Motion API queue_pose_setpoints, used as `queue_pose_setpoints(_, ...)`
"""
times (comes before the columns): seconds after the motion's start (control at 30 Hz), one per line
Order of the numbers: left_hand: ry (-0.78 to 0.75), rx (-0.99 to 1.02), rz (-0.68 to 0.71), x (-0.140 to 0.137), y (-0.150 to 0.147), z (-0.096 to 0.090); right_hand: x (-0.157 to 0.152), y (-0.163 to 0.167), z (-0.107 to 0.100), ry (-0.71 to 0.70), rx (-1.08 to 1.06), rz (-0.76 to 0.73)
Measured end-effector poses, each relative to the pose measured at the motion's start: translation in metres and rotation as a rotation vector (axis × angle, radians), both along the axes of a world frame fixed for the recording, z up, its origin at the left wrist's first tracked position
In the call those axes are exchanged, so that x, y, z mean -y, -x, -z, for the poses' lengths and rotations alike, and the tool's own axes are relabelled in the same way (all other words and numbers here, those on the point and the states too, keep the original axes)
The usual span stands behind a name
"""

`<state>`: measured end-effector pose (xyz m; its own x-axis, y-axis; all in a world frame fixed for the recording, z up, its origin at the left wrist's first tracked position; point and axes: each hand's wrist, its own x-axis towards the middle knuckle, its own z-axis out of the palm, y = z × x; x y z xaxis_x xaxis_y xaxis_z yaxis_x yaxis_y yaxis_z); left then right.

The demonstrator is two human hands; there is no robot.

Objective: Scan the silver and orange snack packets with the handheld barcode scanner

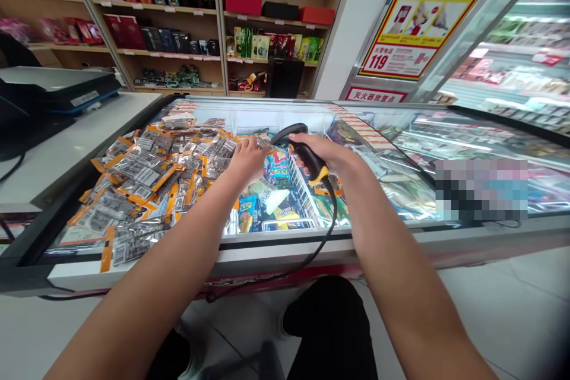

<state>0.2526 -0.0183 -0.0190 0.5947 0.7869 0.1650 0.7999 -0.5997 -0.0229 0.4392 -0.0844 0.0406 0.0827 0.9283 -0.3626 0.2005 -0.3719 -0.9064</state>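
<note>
My right hand point(327, 154) is wrapped round the grip of a black and yellow barcode scanner point(315, 163). The scanner's head points left, toward my left hand point(249, 158). That hand is closed, its fingers bent down at the right edge of a heap of small clear packets with orange ends point(151, 160); what its fingertips hold is hidden. The packets lie on the glass top of a chest freezer point(231, 243). Through the glass below my hands show colourful bags point(249, 212) in a white wire basket point(303, 190).
The scanner's cable point(327, 231) droops over the freezer's front edge. To the left is a counter point(129, 110) with a dark device point(57, 92). Shelves point(178, 56) of boxes and bottles stand behind. A second glass-topped section point(401, 130) extends right. My legs point(332, 326) are below.
</note>
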Motion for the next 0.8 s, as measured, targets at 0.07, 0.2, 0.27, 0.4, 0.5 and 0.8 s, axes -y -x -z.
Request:
queue_pose_setpoints(0.07,-0.014,0.005,-0.009,-0.001,-0.002,0.000,0.003,0.001,0.002,0.019,0.031,0.010)
queue_pose_setpoints(0.2,-0.026,0.029,-0.005,-0.003,-0.001,0.002,0.005,0.000,0.003,0.028,0.037,-0.002)
queue_pose_setpoints(0.27,-0.027,0.050,-0.006,-0.003,0.000,0.003,0.004,-0.002,0.004,0.020,0.005,-0.004)
queue_pose_setpoints(0.4,-0.026,0.070,-0.004,-0.004,0.000,0.005,0.001,-0.007,0.009,0.004,-0.039,-0.024)
queue_pose_setpoints(0.5,-0.032,0.059,-0.004,-0.005,0.000,0.006,0.001,-0.008,0.010,-0.013,-0.078,-0.056)
queue_pose_setpoints(0.8,-0.046,0.138,-0.056,-0.012,0.000,0.008,0.008,-0.006,0.001,-0.020,-0.061,-0.057)
